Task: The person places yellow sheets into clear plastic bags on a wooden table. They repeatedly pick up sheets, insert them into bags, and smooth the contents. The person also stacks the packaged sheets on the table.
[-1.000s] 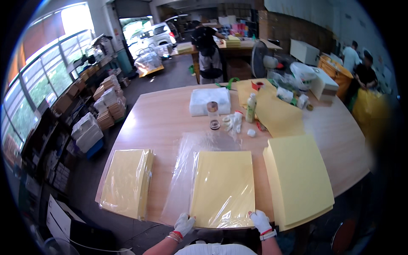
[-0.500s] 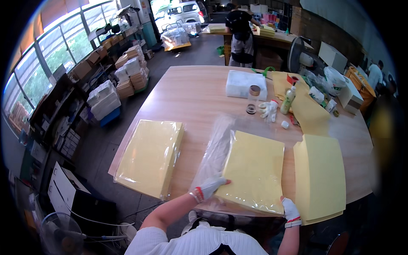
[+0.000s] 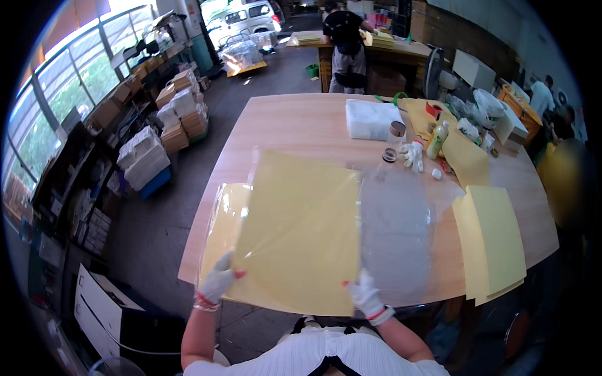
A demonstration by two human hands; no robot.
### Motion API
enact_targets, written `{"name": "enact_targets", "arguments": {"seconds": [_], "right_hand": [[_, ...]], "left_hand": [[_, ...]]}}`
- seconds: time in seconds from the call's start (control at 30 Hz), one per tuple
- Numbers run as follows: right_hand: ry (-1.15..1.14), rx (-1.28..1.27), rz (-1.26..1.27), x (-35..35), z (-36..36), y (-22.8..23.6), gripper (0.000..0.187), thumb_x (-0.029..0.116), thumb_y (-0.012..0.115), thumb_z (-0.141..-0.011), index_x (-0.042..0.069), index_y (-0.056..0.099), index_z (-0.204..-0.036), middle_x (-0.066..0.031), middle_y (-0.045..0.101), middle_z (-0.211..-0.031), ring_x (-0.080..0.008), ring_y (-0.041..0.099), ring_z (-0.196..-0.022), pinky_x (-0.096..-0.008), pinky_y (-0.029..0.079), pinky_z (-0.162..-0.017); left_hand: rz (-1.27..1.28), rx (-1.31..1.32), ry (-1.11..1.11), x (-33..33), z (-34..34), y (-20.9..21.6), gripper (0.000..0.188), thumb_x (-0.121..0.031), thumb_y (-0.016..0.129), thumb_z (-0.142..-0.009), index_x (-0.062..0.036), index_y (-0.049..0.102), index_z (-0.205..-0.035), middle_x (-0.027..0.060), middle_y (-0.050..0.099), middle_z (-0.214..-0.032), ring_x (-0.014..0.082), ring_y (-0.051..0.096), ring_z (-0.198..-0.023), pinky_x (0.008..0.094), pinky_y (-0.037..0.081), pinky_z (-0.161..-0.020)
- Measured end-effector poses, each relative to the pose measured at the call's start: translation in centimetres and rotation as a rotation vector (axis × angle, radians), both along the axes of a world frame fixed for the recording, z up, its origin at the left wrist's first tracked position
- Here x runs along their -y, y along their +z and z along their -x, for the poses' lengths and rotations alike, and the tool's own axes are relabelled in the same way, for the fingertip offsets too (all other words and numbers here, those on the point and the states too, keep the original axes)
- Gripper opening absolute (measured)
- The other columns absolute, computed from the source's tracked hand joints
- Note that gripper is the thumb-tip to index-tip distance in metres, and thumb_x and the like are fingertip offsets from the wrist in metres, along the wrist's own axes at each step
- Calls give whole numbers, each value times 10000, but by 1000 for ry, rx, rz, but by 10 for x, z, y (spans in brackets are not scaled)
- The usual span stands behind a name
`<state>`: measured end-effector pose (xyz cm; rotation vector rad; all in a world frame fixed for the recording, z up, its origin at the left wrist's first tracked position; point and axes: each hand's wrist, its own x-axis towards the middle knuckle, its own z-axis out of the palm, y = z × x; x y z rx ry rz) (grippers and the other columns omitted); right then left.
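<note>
My left hand [image 3: 218,279], in a white glove with bare or red fingertips, grips the left near edge of a clear bag of yellow paper sheets [image 3: 301,232]. On the other side, my right hand [image 3: 367,294], gloved alike with a band at the wrist, is closed on the near right edge. This bag is lifted and partly covers a second bag of yellow sheets [image 3: 227,203] lying on the table at left. Flat clear plastic bags [image 3: 396,235] lie just right of the held one. Farther right rests an unbagged stack of yellow sheets [image 3: 495,241].
At the table's far right are a white plastic-wrapped pack [image 3: 373,119], a spare white glove [image 3: 412,155], a bottle [image 3: 438,140], tape rolls and brown paper [image 3: 467,163]. A co-worker [image 3: 346,44] stands at another table. Stacked bundles [image 3: 182,113] sit on the floor at left.
Both hands have carried the bagged yellow sheets left and up, over the other bag. The loose clear bags beneath are now uncovered. The view has shifted slightly.
</note>
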<state>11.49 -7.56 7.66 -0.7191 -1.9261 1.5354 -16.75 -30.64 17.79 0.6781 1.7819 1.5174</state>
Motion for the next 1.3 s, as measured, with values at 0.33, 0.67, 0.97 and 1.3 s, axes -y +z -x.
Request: {"name": "enact_targets", "arguments": {"seconds": [0.33, 0.67, 0.97, 1.3], "right_hand": [[296, 668, -355, 78, 123, 4, 589, 575, 529, -790, -10, 528, -860, -250, 614, -716, -409, 617, -688, -488, 472, -620], [156, 303, -94, 43, 67, -20, 355, 396, 533, -854, 52, 546, -938, -211, 625, -809, -370, 614, -762, -451, 460, -654], [-859, 930, -757, -79, -281, 42, 233, 183, 658, -721, 85, 572, -913, -125, 602, -923, -320, 576, -864, -408, 478, -707], [-380, 906, -1013, -166, -431, 53, 804, 319, 773, -618, -2, 394, -1250, -195, 440, -1252, -383, 444, -1138, -447, 384, -960]], "left_hand": [[870, -421, 87, 103, 111, -92, 576, -269, 538, -821, -30, 360, -1314, 224, 531, -1220, 369, 523, -1104, 427, 428, -885], [470, -1017, 463, 97, 116, -132, 608, -6, 492, -792, -1, 297, -1368, 146, 411, -1316, 245, 436, -1181, 319, 386, -957], [216, -836, -789, -197, -190, -103, 462, -165, 600, -752, -47, 523, -1192, 210, 434, -1310, 381, 404, -1217, 484, 311, -1009], [176, -1275, -409, -300, -209, -166, 513, -302, 602, -759, -8, 504, -1168, 251, 377, -1342, 462, 263, -1284, 599, 127, -1052]]}}
